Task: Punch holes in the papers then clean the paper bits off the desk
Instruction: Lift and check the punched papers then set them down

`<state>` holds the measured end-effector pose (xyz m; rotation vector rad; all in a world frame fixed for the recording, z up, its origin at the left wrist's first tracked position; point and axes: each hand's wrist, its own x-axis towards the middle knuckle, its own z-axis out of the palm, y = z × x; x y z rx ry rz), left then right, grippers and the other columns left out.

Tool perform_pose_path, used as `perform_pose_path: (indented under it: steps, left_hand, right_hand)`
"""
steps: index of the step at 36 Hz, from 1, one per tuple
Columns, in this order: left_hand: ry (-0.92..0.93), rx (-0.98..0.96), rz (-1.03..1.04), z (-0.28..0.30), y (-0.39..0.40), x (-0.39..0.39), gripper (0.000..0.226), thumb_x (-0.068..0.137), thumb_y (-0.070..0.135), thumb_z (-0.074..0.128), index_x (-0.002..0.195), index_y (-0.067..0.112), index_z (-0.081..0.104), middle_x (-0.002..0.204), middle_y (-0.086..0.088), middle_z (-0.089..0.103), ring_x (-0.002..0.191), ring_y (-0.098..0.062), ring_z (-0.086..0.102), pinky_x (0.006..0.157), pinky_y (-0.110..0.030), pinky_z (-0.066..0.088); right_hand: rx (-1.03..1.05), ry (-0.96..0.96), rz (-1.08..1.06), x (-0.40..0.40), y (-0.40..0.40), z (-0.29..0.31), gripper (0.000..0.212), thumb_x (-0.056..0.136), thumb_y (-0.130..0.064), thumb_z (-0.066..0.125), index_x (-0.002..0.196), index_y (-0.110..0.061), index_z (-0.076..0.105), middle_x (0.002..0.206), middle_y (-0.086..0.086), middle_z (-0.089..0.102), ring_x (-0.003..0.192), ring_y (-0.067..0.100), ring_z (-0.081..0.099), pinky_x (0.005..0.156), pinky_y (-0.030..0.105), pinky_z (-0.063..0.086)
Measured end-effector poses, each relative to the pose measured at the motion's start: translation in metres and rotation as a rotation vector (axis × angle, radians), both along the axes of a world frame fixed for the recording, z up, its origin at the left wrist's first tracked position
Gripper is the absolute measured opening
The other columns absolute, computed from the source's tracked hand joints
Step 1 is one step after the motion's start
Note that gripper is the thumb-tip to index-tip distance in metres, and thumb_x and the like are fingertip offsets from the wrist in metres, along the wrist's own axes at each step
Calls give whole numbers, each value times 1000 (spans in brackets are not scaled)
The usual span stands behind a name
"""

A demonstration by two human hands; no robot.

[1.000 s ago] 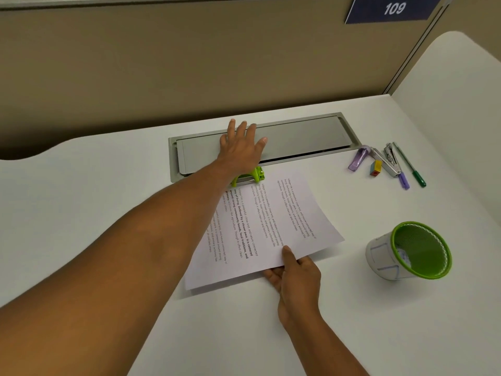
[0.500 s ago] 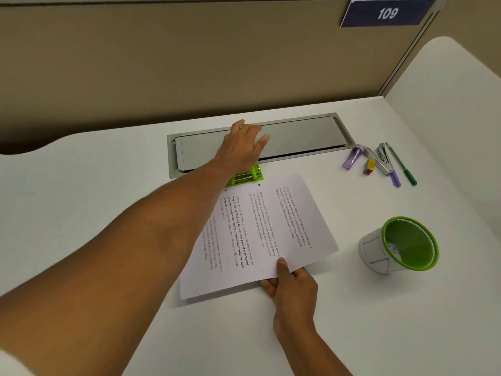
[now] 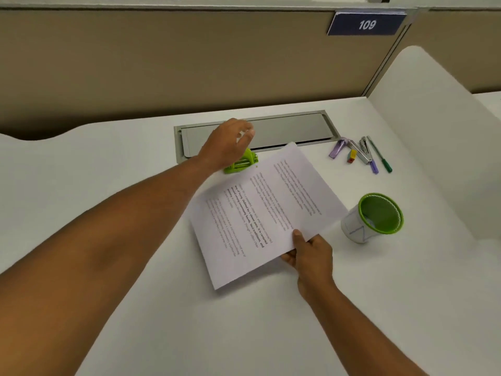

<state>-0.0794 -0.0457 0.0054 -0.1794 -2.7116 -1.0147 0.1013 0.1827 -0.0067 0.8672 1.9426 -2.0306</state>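
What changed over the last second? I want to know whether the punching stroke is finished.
The left hand lifted off the small green hole punch, fingers now loosely curled above it. The right hand pulled the printed white paper sheets out of the punch, rightward. Its pinch on their near edge and the green-rimmed cup stayed.

Soft, even overhead light; the white matte desk top (image 3: 135,158) shows no glare. Faint shadows fall beneath the printed white paper sheets (image 3: 260,213). The left hand (image 3: 225,145) above them is motion-blurred. Wide-angle bending curves the edges.
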Motion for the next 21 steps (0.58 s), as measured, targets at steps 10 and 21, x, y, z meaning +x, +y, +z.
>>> perform_pose_path:
  steps: [10, 21]
  left_hand:
    - [-493, 372, 40, 38, -9, 84, 56, 95, 51, 51, 143, 23, 45, 139, -1, 53, 121, -21, 54, 104, -41, 44]
    - [-410, 472, 136, 71, -7, 144, 24, 102, 25, 47, 119, 19, 62, 110, 2, 67, 93, -15, 63, 78, -36, 45]
  right_hand:
    - [184, 110, 193, -15, 25, 44, 10, 99, -15, 54, 108, -12, 57, 103, 8, 68, 83, 21, 68, 58, 27, 58]
    - [399, 334, 401, -21, 28, 84, 25, 98, -17, 53, 119, -8, 62, 102, 10, 71, 88, 28, 71, 67, 38, 62]
